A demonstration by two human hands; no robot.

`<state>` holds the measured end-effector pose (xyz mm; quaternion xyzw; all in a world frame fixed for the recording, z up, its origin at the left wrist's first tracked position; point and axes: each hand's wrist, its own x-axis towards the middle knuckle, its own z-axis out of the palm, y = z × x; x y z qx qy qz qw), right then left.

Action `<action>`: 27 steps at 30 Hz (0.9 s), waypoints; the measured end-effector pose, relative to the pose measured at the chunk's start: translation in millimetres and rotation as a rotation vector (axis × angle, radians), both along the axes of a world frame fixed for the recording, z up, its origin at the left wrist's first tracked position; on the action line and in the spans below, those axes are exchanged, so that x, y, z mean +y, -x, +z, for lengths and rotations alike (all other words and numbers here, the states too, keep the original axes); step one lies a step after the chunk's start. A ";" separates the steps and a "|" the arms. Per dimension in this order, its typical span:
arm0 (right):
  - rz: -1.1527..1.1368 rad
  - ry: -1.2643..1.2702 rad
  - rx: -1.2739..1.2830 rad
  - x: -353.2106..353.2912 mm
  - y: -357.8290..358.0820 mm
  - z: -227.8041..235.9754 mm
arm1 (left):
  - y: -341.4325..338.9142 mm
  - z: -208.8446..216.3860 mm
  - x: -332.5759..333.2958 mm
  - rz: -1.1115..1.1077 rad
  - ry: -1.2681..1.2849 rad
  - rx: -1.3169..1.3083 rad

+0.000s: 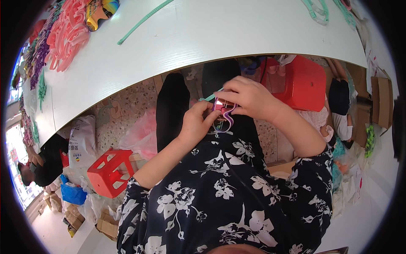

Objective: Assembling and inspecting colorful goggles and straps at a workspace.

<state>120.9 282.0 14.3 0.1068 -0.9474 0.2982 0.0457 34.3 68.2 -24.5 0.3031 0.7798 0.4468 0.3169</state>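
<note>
Over my lap, both hands hold a pair of swimming goggles [229, 120] with a purple-edged frame and shiny lenses. My left hand [195, 123] pinches the near left side of the goggles between thumb and fingers. From the far right my right hand [249, 98] grips the frame, its fingers bent over the top. A teal strap [208, 98] runs between the two hands at the goggles' upper edge. My fingers hide where strap and frame meet.
Beyond my knees spreads a white table [190, 34] with a loose teal strap [144, 21], a heap of pink straps [69, 31] and teal straps [318, 12] at the far right. Red stools [305, 82] stand at both sides. Other people sit left and right.
</note>
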 end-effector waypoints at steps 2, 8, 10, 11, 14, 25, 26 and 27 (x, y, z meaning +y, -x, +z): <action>0.138 0.018 0.035 2.7 10.5 0.4 | 0.9 -2.7 -1.8 -0.029 -0.024 0.075; 0.107 0.141 -0.075 3.7 13.1 -8.0 | 5.3 5.6 -5.7 0.032 -0.062 0.086; -0.116 0.206 0.019 -5.1 1.3 -11.5 | 13.4 7.5 -11.0 0.262 -0.195 0.241; -0.258 0.226 0.060 -15.5 -4.6 -11.1 | 18.2 8.8 -14.9 0.378 -0.260 0.319; -0.591 0.296 0.152 -56.0 -19.8 -13.6 | 18.1 6.5 -33.1 0.551 -0.255 0.018; -0.743 0.285 0.099 -106.1 -47.3 -20.0 | 2.4 10.2 -0.9 0.287 -0.163 0.115; -0.744 0.319 0.100 -103.9 -50.8 -20.4 | 3.9 5.1 -0.7 0.247 -0.180 0.174; -0.730 0.330 0.150 -99.2 -53.2 -22.4 | 4.8 5.0 0.1 0.185 -0.219 0.263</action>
